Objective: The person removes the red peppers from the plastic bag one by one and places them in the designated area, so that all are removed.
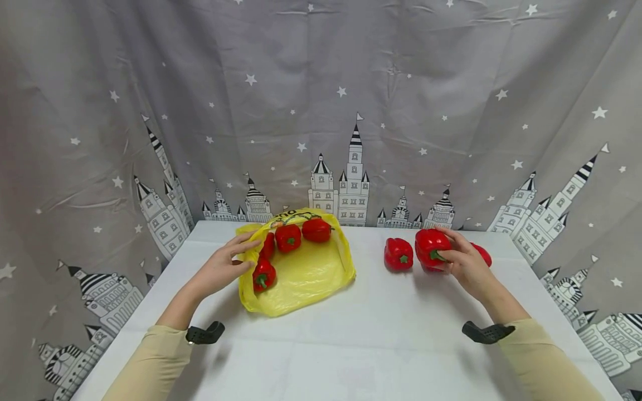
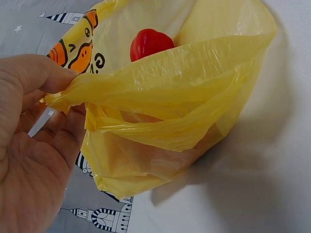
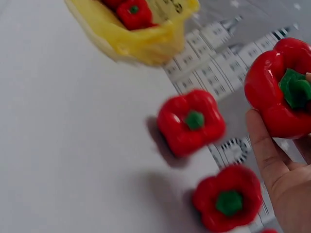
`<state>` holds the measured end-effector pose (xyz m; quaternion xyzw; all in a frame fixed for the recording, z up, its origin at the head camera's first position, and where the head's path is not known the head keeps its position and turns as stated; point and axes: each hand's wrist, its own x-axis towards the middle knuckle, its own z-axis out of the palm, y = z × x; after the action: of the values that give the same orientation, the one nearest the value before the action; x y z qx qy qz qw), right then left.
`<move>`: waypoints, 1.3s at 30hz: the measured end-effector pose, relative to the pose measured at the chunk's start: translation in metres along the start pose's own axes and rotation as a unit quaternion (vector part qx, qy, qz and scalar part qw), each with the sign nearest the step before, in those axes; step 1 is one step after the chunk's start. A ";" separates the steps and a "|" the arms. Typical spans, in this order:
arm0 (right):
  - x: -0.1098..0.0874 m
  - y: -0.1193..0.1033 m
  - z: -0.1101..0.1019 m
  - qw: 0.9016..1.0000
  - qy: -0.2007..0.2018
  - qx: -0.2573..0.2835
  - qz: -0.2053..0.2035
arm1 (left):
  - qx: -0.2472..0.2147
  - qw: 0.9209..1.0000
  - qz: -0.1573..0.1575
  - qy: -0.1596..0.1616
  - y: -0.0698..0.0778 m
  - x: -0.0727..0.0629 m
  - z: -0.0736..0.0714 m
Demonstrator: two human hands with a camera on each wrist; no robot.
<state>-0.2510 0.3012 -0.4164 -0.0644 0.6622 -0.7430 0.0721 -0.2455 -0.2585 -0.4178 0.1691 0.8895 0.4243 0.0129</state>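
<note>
My left hand (image 1: 223,271) pinches the left edge of a yellow plastic bag (image 1: 311,289) between thumb and fingers; the left wrist view shows the gathered film (image 2: 73,94). Several red bell peppers lie inside, such as one near the front (image 1: 263,275). On the right, my right hand (image 1: 467,266) grips a red bell pepper (image 1: 430,244), raised above the table with its green stem turned toward me. Below and around it lie more bell peppers: one to its left (image 1: 398,254), another partly hidden beneath (image 3: 228,198), and one half behind the hand (image 1: 483,254).
A white-covered table (image 1: 351,356) carries everything. Behind it hangs a grey curtain (image 1: 401,139) printed with castles and stars. The bag's mouth faces me, its upper film propped up at the back. A dark band (image 1: 205,333) is on each wrist.
</note>
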 end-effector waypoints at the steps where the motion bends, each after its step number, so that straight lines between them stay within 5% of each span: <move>1: -0.001 -0.001 -0.005 1.000 0.005 -0.002 -0.003 | 0.000 1.000 0.001 0.000 0.000 0.000 0.000; 21: -0.020 -0.017 -0.107 0.996 0.076 0.030 -0.042 | 0.004 1.000 -0.006 0.000 0.000 -0.003 -0.002; 34: -0.037 0.000 -0.153 0.990 0.139 0.015 -0.006 | 0.015 1.000 -0.012 -0.002 0.005 -0.001 -0.002; 39: -0.040 0.008 -0.164 0.984 0.168 -0.046 0.040 | 0.020 1.000 -0.009 -0.004 0.006 -0.001 -0.001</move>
<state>-0.2431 0.4678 -0.4431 0.0846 0.7004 -0.7086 -0.0131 -0.2433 -0.2556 -0.4129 0.1630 0.8992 0.4056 0.0174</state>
